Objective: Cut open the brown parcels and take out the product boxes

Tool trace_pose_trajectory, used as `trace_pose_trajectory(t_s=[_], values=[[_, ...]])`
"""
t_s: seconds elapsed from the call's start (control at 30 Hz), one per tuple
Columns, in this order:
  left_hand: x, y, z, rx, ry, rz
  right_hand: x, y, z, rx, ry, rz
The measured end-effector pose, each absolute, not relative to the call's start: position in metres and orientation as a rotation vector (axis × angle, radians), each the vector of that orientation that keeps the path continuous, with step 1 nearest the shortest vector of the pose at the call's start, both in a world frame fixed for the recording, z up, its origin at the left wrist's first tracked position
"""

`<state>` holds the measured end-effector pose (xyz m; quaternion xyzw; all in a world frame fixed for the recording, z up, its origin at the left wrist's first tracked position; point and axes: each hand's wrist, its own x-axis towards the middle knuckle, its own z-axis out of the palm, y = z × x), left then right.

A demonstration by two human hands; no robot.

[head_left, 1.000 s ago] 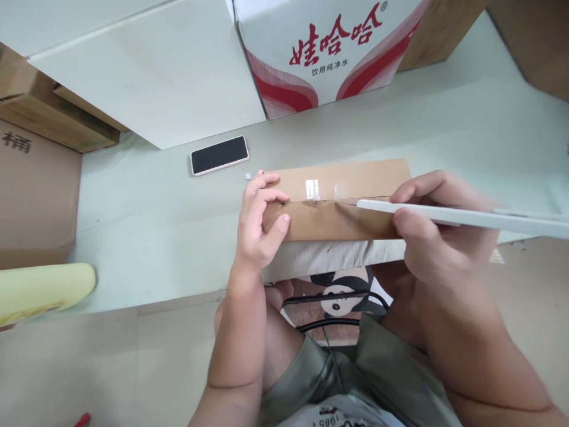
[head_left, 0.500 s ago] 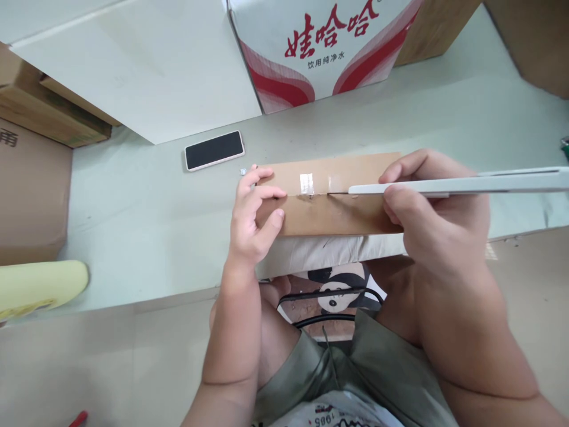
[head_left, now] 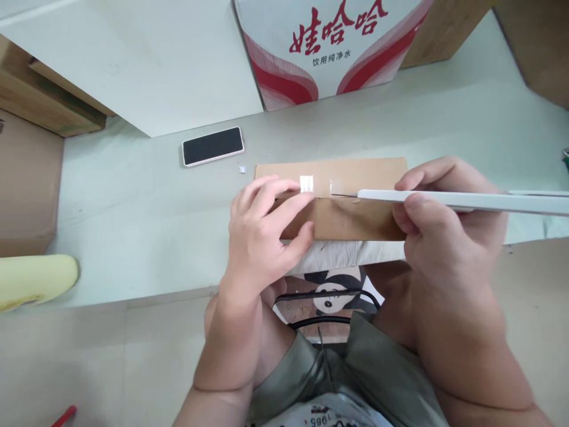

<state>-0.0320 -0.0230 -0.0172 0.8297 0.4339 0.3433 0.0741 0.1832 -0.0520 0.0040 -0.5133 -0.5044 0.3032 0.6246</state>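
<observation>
A small brown cardboard box (head_left: 368, 219) lies crosswise at the table's near edge, with a seam along its middle. A piece of shiny clear tape (head_left: 306, 184) sticks by the seam. My left hand (head_left: 267, 228) holds the box's left part, fingers across the top and thumb at the near side. In my right hand (head_left: 448, 219) is a white utility knife (head_left: 422, 197), pinched between thumb and fingers. Its thin dark blade points left and its tip is at the seam, right of the tape. How deep the tip goes I cannot tell.
A phone (head_left: 213, 146) and a tiny white scrap (head_left: 242, 169) lie on the table (head_left: 146, 219) beyond the box. A white-and-red carton (head_left: 329, 77) stands behind, brown cartons (head_left: 31, 178) at left. A yellow object (head_left: 38, 279) rests at the left edge.
My left hand has slid right over the box, closer to the tape. My right hand and the knife have shifted slightly right. The view has moved a little.
</observation>
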Motion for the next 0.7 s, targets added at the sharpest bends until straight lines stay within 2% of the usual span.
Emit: trace_pose_trajectory(t_s=[0.5,0.7], values=[[-0.037,-0.0233,-0.02,2.423,1.235,1.171,0.1785,-0.0569,0.0064,-1.227,-1.235,0.659],[-0.0376,-0.0225,-0.0204,2.471,1.242,1.116,0.1794,-0.0559,0.0011,-1.198,-1.223,0.634]])
